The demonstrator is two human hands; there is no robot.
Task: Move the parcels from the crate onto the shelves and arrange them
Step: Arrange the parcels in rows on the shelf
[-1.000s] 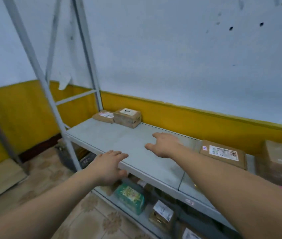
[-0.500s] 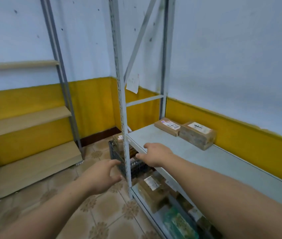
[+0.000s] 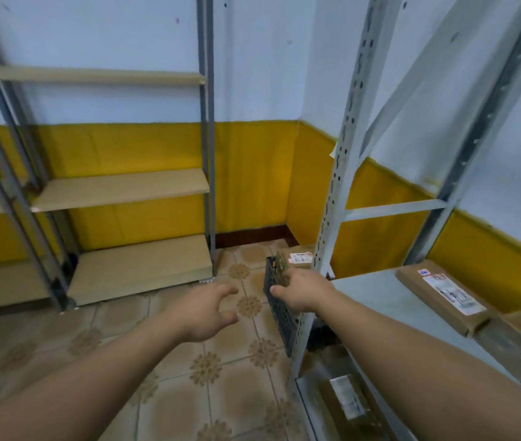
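Both grips reach down to the crate on the floor, centre-right of frame.
A grey metal shelf at lower right carries a flat labelled carton. The black lattice crate sits on the floor right beside the shelf post, with a brown labelled parcel showing at its far end. The right grip is at the crate's top rim with its fingers hidden, so I can't tell if it has hold of anything. The left grip is spread wide, holding nothing, apart from the crate. The parcel is likely light, stiff cardboard with slick taped faces; best taken two-handed by opposite side edges.
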